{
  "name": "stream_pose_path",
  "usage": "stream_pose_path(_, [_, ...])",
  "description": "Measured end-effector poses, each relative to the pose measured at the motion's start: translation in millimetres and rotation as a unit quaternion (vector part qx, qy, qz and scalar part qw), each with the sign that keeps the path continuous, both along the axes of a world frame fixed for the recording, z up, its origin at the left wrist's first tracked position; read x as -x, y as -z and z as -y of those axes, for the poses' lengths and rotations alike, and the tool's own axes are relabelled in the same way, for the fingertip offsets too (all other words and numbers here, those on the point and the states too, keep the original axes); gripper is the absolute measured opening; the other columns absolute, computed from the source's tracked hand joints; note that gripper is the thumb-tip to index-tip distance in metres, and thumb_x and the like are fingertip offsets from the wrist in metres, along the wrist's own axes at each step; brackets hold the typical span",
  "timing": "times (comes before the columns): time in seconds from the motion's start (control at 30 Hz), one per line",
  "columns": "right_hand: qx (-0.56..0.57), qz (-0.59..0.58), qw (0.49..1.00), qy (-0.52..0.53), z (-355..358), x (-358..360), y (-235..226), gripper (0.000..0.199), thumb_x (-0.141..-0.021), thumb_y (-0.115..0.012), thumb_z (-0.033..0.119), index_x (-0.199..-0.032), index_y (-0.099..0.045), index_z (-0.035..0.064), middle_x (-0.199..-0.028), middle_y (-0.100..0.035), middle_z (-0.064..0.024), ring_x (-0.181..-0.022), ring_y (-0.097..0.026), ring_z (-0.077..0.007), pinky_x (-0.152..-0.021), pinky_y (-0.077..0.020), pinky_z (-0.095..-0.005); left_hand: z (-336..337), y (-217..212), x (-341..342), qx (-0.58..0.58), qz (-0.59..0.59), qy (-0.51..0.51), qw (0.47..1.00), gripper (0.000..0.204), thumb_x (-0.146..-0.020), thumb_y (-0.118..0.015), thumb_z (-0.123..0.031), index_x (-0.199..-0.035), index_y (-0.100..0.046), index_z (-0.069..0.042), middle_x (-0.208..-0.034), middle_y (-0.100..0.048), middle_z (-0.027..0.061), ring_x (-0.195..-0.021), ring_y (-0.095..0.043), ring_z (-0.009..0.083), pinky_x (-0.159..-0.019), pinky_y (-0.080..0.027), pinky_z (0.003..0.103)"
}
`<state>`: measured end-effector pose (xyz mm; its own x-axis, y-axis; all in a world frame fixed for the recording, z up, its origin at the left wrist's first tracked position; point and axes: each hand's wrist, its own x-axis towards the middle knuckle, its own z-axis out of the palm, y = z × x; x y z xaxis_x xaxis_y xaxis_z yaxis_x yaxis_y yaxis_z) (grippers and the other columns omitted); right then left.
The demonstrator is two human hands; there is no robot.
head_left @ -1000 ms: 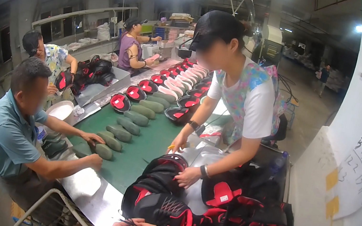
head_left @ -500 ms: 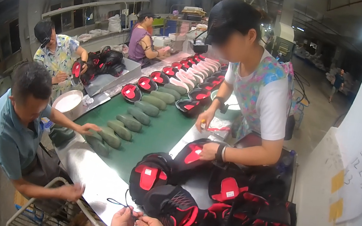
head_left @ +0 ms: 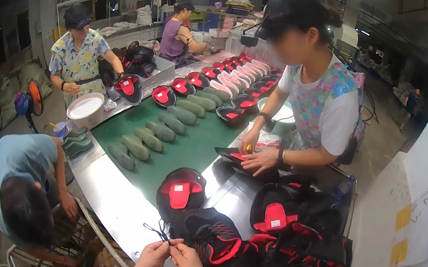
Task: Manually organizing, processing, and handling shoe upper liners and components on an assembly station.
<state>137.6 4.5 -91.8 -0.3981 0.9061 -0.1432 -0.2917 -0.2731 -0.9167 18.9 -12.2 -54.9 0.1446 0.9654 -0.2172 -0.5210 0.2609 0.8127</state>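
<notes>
Close to the table's near edge, a dark shoelace stands up in loops from between my fingertips. My left hand pinches it, and my right hand pinches it from the other side, the fingertips of both nearly meeting. Just beyond lies a black shoe upper with a red lining, right by my right hand. Behind it rests another black upper with a red tongue and a white label. Where the lace runs below my fingers is hidden.
A heap of black and red uppers fills the right side. Green shoe lasts line the green belt. One person across works on an upper; another bends over a metal cart. A white bucket stands left.
My hands have shifted a little up and to the right, still with the lace. The person at the left has bent down over the cart. The person across has leaned over an upper.
</notes>
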Motion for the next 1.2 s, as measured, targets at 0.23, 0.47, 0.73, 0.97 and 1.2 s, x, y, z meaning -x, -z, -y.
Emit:
stream_pose_path(0.23, [0.005, 0.015, 1.000, -0.018, 1, -2, -8, 0.020, -0.089, -0.048, 0.017, -0.081, -0.054, -0.0006, -0.056, -0.042, 0.0038, -0.049, -0.035, -0.0041, -0.045, -0.0279, -0.0207, -1, -3, -1, -0.024, -0.040, -0.022, 0.999, 0.032, -0.091, -0.043, -0.018, -0.104, -0.051, 0.010, -0.112, -0.054, 0.0165, -0.088, -0.056, 0.0169, -0.078, -0.045, 0.028])
stream_pose_path(0.47, [0.034, -0.012, 0.999, -0.013, -2, -5, -5, 0.021, -0.089, -0.048, 0.014, -0.102, -0.055, -0.0013, -0.064, -0.045, 0.0046, -0.054, -0.039, -0.0028, -0.048, -0.0306, -0.0167, -4, -7, 1, -0.034, -0.090, 0.047, 0.994, 0.033, -0.090, -0.043, -0.015, -0.112, -0.047, 0.010, -0.107, -0.055, 0.0129, -0.085, -0.055, 0.0144, -0.078, -0.043, 0.027])
stream_pose_path(0.73, [0.040, -0.057, 0.998, -0.005, 0, -6, -5, 0.020, -0.089, -0.048, 0.014, -0.101, -0.055, -0.0006, -0.065, -0.046, 0.0040, -0.054, -0.040, -0.0032, -0.048, -0.0307, -0.0163, -4, -6, 1, -0.042, -0.065, 0.078, 0.994, 0.030, -0.089, -0.042, -0.008, -0.112, -0.048, 0.010, -0.115, -0.052, 0.0121, -0.088, -0.053, 0.0111, -0.080, -0.041, 0.024])
stream_pose_path(0.97, [0.005, -0.021, 0.999, -0.050, 2, -8, -11, 0.025, -0.089, -0.049, 0.014, -0.109, -0.054, 0.0006, -0.062, -0.046, 0.0038, -0.052, -0.040, -0.0035, -0.046, -0.0317, -0.0169, 3, 3, 1, 0.005, -0.054, 0.004, 0.999, 0.029, -0.088, -0.045, -0.012, -0.107, -0.052, 0.010, -0.112, -0.054, 0.0152, -0.097, -0.053, 0.0172, -0.086, -0.040, 0.028])
stream_pose_path(1.2, [-0.017, 0.051, 0.999, 0.004, -11, -18, -24, 0.018, -0.089, -0.047, 0.014, -0.096, -0.056, 0.0001, -0.063, -0.052, 0.0011, -0.052, -0.046, -0.0035, -0.047, -0.0363, -0.0165, -28, -16, 34, -0.037, 0.063, -0.214, 0.974, 0.011, -0.091, -0.044, -0.017, -0.090, -0.048, -0.007, -0.084, -0.059, 0.0073, -0.088, -0.058, 0.0266, -0.079, -0.046, 0.040])
